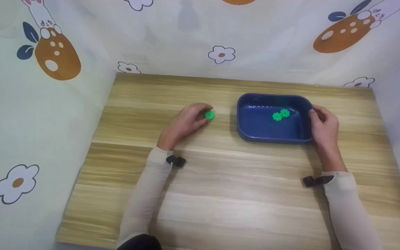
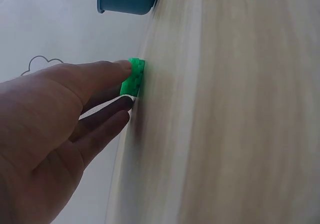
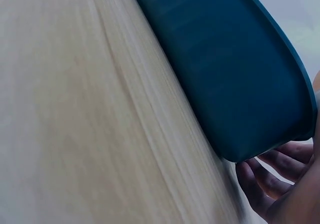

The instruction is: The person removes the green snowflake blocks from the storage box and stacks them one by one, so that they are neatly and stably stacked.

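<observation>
Left of the box, my left hand (image 1: 188, 119) pinches a small bright green notched disc (image 1: 209, 115) between thumb and fingertips. In the left wrist view the green disc (image 2: 133, 77) stands on edge at the tabletop, the thumb against its near side and other fingers partly hidden behind. My right hand (image 1: 326, 126) grips the right end of a dark blue rectangular box (image 1: 274, 141), thumb at the rim. Its fingers curl against the outer end wall in the right wrist view. Two more green notched discs (image 1: 281, 115) lie side by side on the box floor.
The box stands on a wood-grain table (image 1: 234, 194). Behind the table and to its left hang pale walls (image 1: 172, 38) printed with flowers and rabbits on orange shapes. Each sleeve has a small black device (image 1: 176, 160) strapped at the wrist.
</observation>
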Demonstrator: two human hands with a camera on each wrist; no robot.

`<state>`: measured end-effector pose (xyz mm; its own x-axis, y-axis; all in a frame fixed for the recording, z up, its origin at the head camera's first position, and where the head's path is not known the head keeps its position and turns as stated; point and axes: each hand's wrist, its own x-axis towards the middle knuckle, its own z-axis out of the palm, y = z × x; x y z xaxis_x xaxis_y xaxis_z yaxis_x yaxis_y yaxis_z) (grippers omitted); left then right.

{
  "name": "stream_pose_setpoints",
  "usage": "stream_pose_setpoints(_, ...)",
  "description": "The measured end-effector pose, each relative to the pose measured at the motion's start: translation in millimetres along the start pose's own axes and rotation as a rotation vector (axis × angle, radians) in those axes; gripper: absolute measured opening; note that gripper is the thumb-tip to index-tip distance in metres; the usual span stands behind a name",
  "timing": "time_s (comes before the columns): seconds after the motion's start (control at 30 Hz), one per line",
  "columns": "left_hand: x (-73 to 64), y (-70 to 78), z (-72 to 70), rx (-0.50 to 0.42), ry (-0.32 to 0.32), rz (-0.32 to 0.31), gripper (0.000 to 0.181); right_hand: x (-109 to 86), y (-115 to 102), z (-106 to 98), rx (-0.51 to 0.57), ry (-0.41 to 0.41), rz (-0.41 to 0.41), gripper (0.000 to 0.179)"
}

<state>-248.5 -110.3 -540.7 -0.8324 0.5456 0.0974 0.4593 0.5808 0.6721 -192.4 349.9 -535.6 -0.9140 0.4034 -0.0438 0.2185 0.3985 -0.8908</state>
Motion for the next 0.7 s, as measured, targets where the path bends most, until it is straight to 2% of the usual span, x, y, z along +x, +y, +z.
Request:
stream_pose_setpoints(0.27, -0.9, 0.5, 1.6, 0.008, 0.012, 0.000, 0.039, -1.2, -1.1, -0.1, -0.009, 0.000, 0.010, 0.045)
stream_pose_setpoints(0.57, -0.5, 1.5, 1.3, 0.003, 0.011, -0.013, 0.039, -1.1, 0.0, 0.8, -0.047, 0.021, -0.040, 0.043)
stream_pose_setpoints(0.7, -0.4, 2.2, 1.4, 0.007, 0.012, -0.013, 0.039, -1.1, -0.3, 0.5, -0.053, 0.018, -0.037, 0.044)
